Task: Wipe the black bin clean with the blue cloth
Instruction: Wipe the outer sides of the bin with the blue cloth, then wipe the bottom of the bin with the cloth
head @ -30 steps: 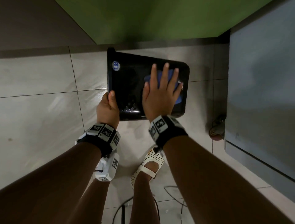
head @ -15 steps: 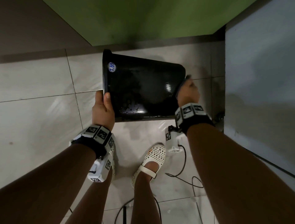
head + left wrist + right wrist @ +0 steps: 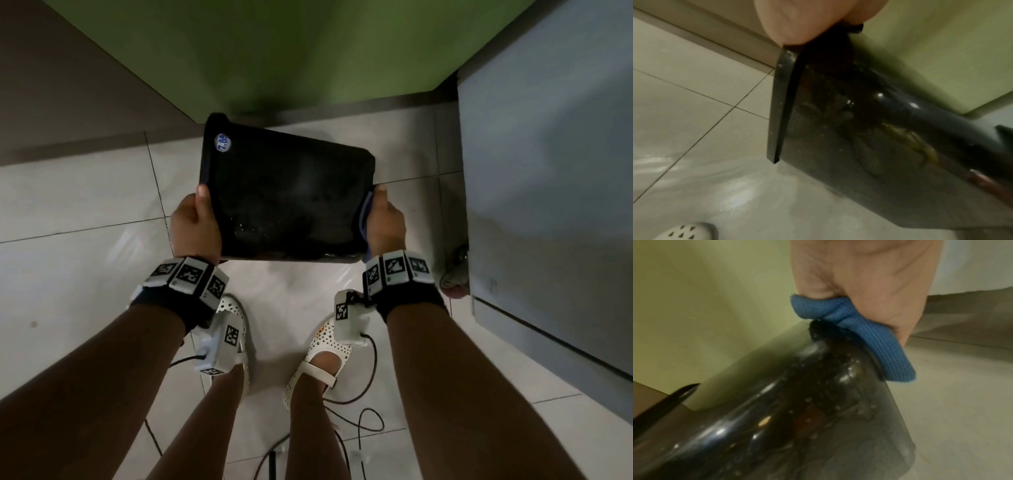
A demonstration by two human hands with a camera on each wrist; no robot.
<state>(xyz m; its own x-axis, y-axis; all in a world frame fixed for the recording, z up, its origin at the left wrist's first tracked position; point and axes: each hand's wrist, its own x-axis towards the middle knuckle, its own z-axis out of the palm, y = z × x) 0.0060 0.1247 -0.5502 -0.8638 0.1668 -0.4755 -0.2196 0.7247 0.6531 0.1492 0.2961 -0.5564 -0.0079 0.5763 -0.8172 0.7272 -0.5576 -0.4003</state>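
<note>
I hold the black bin (image 3: 287,192) on its side above the tiled floor, its rim to the left and its base to the right. My left hand (image 3: 195,226) grips the rim end, thumb on the upper face; the left wrist view shows the rim (image 3: 781,105) under my palm. My right hand (image 3: 383,219) clasps the base end with the blue cloth (image 3: 363,219) pressed between palm and bin. In the right wrist view the folded blue cloth (image 3: 869,337) wraps over the bin's edge (image 3: 818,394). A round price sticker (image 3: 222,143) sits near the rim.
A green wall (image 3: 274,51) stands just behind the bin and a grey cabinet (image 3: 548,171) close on the right. My feet in white perforated shoes (image 3: 325,349) are below the bin, with cables (image 3: 359,411) trailing on the wet tiles.
My right hand left the bin's upper face, where it lay flat on the cloth, and moved to the base end, now clasping it with the cloth. The bin tilted slightly.
</note>
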